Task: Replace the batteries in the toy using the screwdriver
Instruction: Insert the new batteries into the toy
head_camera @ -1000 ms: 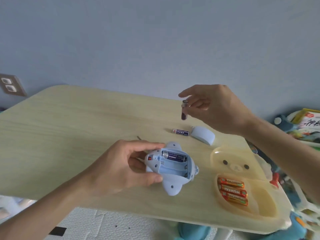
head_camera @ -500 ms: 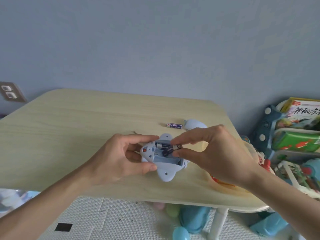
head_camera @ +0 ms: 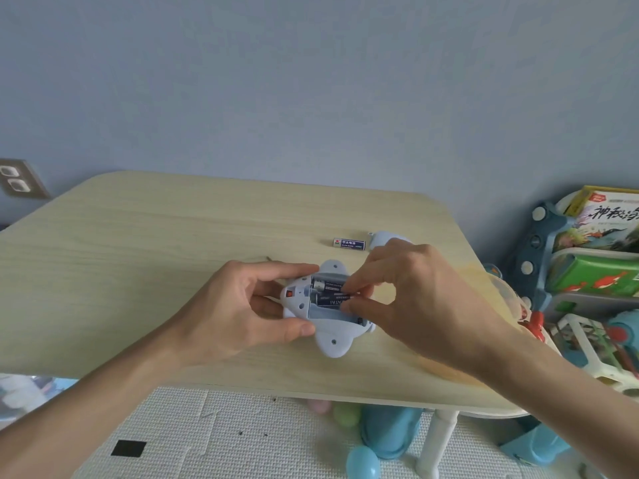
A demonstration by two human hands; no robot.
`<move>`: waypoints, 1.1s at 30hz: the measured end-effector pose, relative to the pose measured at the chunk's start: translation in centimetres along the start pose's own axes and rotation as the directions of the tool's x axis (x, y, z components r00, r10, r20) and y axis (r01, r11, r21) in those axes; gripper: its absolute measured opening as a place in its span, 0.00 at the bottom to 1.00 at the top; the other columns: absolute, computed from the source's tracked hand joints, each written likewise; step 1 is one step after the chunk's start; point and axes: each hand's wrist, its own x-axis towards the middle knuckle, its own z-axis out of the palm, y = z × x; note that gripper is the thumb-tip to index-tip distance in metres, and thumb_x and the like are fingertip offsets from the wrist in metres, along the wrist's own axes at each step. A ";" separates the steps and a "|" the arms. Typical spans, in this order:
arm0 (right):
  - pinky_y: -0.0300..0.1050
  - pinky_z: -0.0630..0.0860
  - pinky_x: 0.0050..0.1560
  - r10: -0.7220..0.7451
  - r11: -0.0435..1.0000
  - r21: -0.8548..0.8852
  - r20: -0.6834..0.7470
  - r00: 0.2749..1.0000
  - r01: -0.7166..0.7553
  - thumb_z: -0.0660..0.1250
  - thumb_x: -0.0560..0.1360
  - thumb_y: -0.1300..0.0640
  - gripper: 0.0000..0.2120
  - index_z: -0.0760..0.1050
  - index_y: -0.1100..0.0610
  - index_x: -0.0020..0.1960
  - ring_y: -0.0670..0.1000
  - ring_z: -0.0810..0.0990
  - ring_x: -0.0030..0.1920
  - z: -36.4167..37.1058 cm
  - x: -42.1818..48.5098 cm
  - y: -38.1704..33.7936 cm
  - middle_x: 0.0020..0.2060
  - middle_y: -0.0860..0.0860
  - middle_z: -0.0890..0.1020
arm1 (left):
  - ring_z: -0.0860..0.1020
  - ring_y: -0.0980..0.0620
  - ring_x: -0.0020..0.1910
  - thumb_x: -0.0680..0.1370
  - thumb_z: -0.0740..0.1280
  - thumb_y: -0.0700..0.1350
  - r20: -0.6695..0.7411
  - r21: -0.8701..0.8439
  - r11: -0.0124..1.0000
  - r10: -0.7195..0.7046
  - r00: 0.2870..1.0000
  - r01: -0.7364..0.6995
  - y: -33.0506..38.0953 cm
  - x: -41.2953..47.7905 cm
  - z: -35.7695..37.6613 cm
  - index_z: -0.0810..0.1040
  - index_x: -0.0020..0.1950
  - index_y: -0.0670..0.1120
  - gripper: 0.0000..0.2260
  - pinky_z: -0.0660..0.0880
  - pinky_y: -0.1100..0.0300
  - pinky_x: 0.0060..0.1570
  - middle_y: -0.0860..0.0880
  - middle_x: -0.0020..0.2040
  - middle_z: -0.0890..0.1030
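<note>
My right hand (head_camera: 415,299) pinches a dark battery (head_camera: 332,300) between thumb and forefinger, low in the open bay of the toy (head_camera: 332,340). My left hand (head_camera: 235,305) grips the toy by its nose, fingers curled round it, near the table's (head_camera: 138,254) front edge. A second cell (head_camera: 321,284) sits beside the pinched one. Toward the far right edge lie a loose battery (head_camera: 349,243) and the cover (head_camera: 383,238) (so the unscrewing looks done). I judge removal midway; fresh cells, cover and screw remain.

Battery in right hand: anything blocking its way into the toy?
Nothing visible does. The cover lies off on the table; the right hand pinches the battery in the toy's open compartment, beside a second battery.
</note>
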 end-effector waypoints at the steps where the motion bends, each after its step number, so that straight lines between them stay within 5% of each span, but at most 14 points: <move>1: 0.45 0.75 0.48 -0.015 1.000 -0.015 0.007 1.000 0.015 0.76 0.75 0.52 0.02 0.88 0.48 0.46 0.46 0.75 0.47 0.2 0.1 -0.1 0.39 0.43 0.83 | 0.88 0.47 0.58 0.67 0.85 0.41 0.001 -0.004 1.000 -0.002 1.000 0.002 0.0 0.0 0.0 0.83 0.70 0.51 0.31 0.85 0.48 0.59 0.49 0.59 0.89; 7: 0.46 0.76 0.46 -0.024 0.999 0.047 -0.025 0.999 0.025 0.78 0.73 0.54 0.02 0.88 0.49 0.42 0.45 0.75 0.44 1.1 0.4 0.0 0.36 0.44 0.82 | 0.89 0.48 0.57 0.66 0.84 0.42 0.004 -0.023 1.000 -0.001 1.000 0.001 0.0 0.0 -0.2 0.83 0.69 0.50 0.31 0.86 0.53 0.57 0.49 0.59 0.89; 14: 0.48 0.76 0.47 -0.017 0.999 0.037 -0.034 0.999 0.018 0.79 0.72 0.52 0.00 0.89 0.47 0.42 0.46 0.75 0.44 1.4 0.8 0.3 0.35 0.43 0.84 | 0.89 0.44 0.58 0.66 0.85 0.46 -0.010 -0.048 0.999 -0.011 1.000 0.010 0.0 0.1 -0.3 0.84 0.69 0.52 0.32 0.84 0.41 0.62 0.48 0.59 0.90; 20: 0.27 0.73 0.42 0.075 0.996 0.046 -0.109 0.991 -0.070 0.78 0.74 0.50 0.06 0.88 0.47 0.50 0.38 0.79 0.40 -1.6 4.7 1.7 0.40 0.42 0.85 | 0.89 0.45 0.58 0.67 0.85 0.46 0.001 -0.039 0.999 -0.018 1.000 0.018 0.4 0.0 -0.3 0.84 0.68 0.53 0.30 0.83 0.39 0.63 0.49 0.59 0.90; 25: 0.42 0.75 0.50 0.123 0.979 -0.168 0.040 0.992 -0.115 0.78 0.75 0.53 0.15 0.86 0.51 0.60 0.45 0.78 0.47 -1.3 9.9 3.9 0.51 0.46 0.88 | 0.89 0.48 0.57 0.67 0.86 0.43 -0.010 -0.030 0.999 -0.038 0.999 0.037 0.6 -0.1 -0.1 0.83 0.68 0.53 0.30 0.84 0.44 0.63 0.49 0.58 0.90; 30: 0.49 0.78 0.63 0.123 0.950 -0.310 0.243 0.962 -0.043 0.77 0.75 0.53 0.17 0.84 0.51 0.63 0.51 0.83 0.59 1.3 12.0 4.0 0.55 0.47 0.88 | 0.89 0.50 0.56 0.67 0.85 0.42 -0.012 -0.027 0.999 -0.036 0.999 0.036 0.7 -0.2 0.0 0.83 0.69 0.52 0.31 0.85 0.50 0.61 0.51 0.58 0.90; 33: 0.46 0.79 0.60 0.133 0.956 -0.288 0.244 0.961 -0.059 0.77 0.76 0.57 0.14 0.86 0.52 0.61 0.50 0.84 0.56 1.9 12.6 4.4 0.52 0.48 0.89 | 0.89 0.51 0.56 0.68 0.85 0.41 -0.014 -0.009 0.999 -0.040 0.999 0.040 0.8 -0.2 -0.1 0.82 0.70 0.51 0.31 0.85 0.49 0.61 0.51 0.58 0.90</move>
